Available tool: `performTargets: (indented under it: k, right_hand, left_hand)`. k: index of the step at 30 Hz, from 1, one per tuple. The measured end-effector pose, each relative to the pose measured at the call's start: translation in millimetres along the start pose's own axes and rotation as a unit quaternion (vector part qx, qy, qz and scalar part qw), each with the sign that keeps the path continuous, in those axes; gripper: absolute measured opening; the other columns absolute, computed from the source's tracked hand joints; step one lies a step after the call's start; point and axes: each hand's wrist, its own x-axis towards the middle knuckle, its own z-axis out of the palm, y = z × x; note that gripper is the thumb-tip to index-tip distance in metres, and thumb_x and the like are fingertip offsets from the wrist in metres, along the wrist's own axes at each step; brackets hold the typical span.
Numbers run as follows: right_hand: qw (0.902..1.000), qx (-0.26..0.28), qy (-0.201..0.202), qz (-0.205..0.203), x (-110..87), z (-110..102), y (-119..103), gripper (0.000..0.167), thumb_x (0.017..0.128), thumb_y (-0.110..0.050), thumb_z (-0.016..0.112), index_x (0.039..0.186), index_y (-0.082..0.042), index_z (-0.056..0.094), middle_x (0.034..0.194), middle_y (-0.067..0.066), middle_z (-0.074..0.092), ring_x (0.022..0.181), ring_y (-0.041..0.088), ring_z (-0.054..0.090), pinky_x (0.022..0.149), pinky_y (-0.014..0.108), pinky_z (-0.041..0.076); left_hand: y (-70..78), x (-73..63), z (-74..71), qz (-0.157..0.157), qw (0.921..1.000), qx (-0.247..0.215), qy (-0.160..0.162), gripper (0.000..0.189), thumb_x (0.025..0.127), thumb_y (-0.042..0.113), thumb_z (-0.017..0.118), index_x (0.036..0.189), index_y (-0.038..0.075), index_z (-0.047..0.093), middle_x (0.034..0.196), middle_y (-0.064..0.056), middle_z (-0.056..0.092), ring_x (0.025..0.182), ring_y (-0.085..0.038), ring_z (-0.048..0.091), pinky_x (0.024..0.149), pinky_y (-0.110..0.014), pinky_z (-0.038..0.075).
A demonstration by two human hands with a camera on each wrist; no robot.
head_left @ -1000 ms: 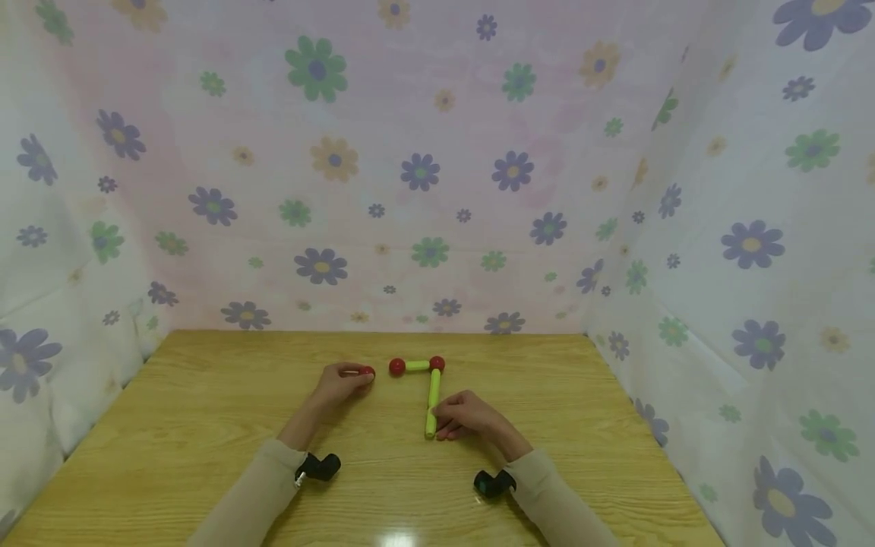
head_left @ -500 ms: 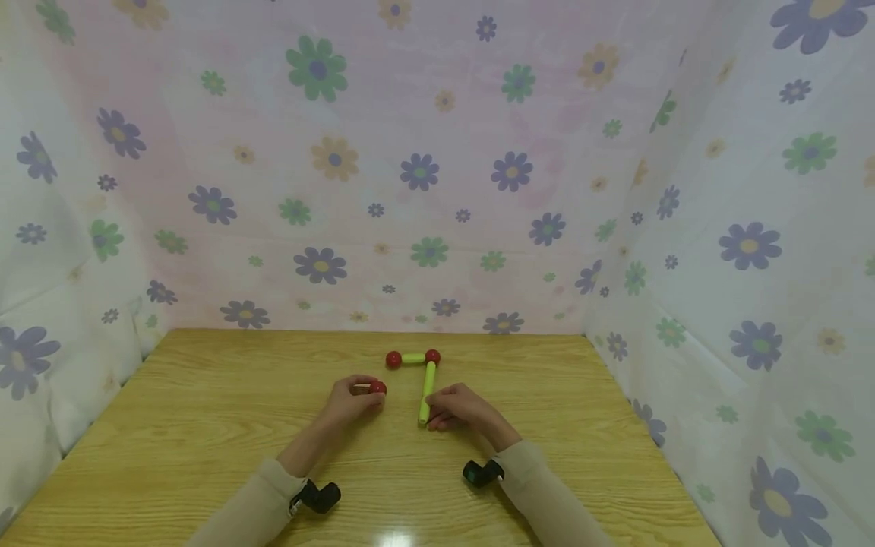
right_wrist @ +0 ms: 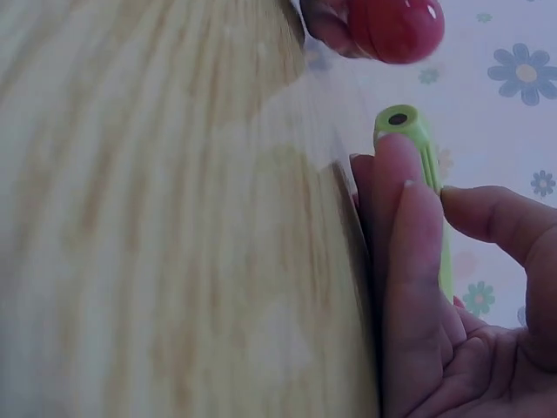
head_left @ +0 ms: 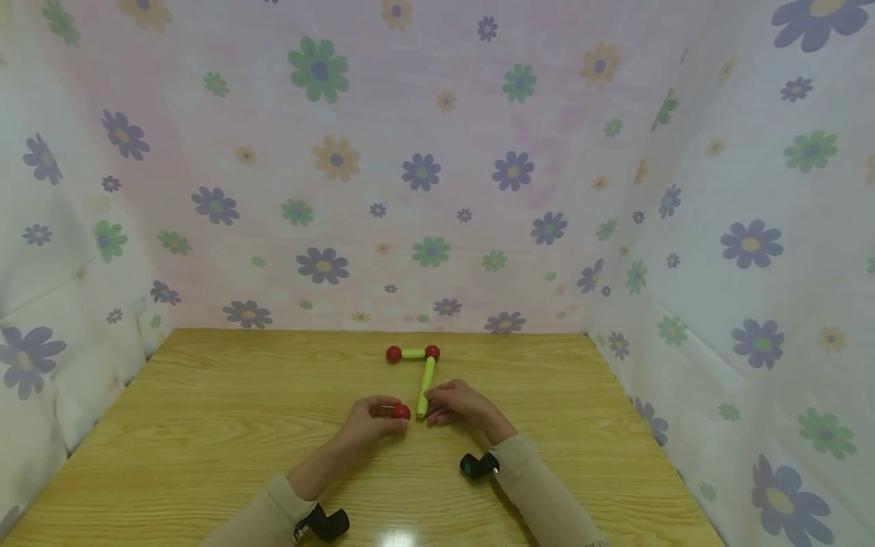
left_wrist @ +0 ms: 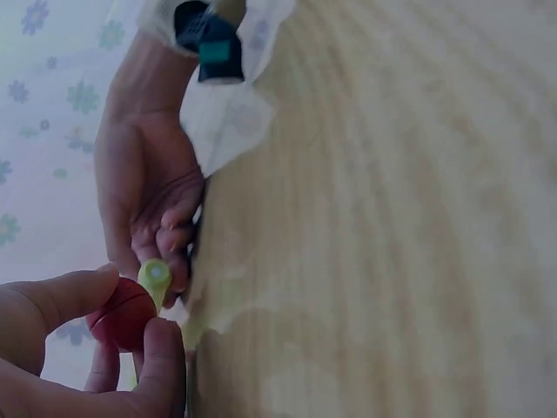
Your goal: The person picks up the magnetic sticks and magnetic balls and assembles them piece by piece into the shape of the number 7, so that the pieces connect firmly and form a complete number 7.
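Note:
My left hand (head_left: 370, 422) pinches a red ball (head_left: 401, 412) between thumb and fingers. In the left wrist view the ball (left_wrist: 124, 314) shows a seam around it. My right hand (head_left: 465, 403) pinches a long yellow-green rod (head_left: 427, 380) near its close end. That end shows a dark round spot on the rod (right_wrist: 409, 126) in the right wrist view, and the ball is a short gap away from it. The rod's far end joins a second red ball (head_left: 432, 352). From there a shorter yellow-green rod (head_left: 413, 354) runs left to a third red ball (head_left: 393, 354).
A wood-grain table (head_left: 219, 410) lies under both hands. Flower-printed cloth (head_left: 383, 228) hangs behind it and along both sides. Black wrist cameras (head_left: 330, 524) sit at both cuffs.
My left hand has carried its red ball right and toward me, up to the long rod's close end. The joined rods and balls have shifted slightly left and away, with my right hand on them.

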Motion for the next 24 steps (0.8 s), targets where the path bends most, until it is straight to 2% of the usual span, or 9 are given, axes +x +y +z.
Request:
performTargets:
  k: [6,15,24]
  right_hand:
    - [0.9999,0.013,-0.007,0.004,0.0,-1,-2,0.034,0.106,-0.023,0.059,0.117,0.007,0.07,0.083,0.004,0.075,0.07,0.007,0.073,0.063,0.017,0.057]
    - [0.9996,0.015,-0.022,-0.001,-2.0,-1,1,0.035,0.106,-0.023,0.058,0.118,0.008,0.07,0.083,0.003,0.075,0.073,0.008,0.073,0.064,0.018,0.057]
    - [0.9994,0.022,-0.023,-0.008,2.4,-2,4,0.033,0.106,-0.022,0.058,0.116,0.008,0.07,0.083,0.003,0.075,0.073,0.007,0.073,0.065,0.017,0.057]
  left_hand:
    - [-5.6,-2.6,8.8,0.01,0.9999,0.007,-0.001,0.044,0.085,0.002,0.083,0.123,-0.008,0.064,0.111,-0.017,0.069,0.096,-0.019,0.066,0.083,-0.03,0.053]
    - [-8.1,-6.7,16.3,0.02,0.9985,0.052,-0.001,0.042,0.085,0.004,0.083,0.121,-0.007,0.064,0.109,-0.016,0.067,0.095,-0.021,0.064,0.082,-0.031,0.054]
    - [-9.0,-7.2,18.8,0.026,0.9971,0.071,0.006,0.041,0.086,0.004,0.083,0.12,-0.008,0.064,0.109,-0.017,0.066,0.096,-0.022,0.063,0.081,-0.032,0.054]
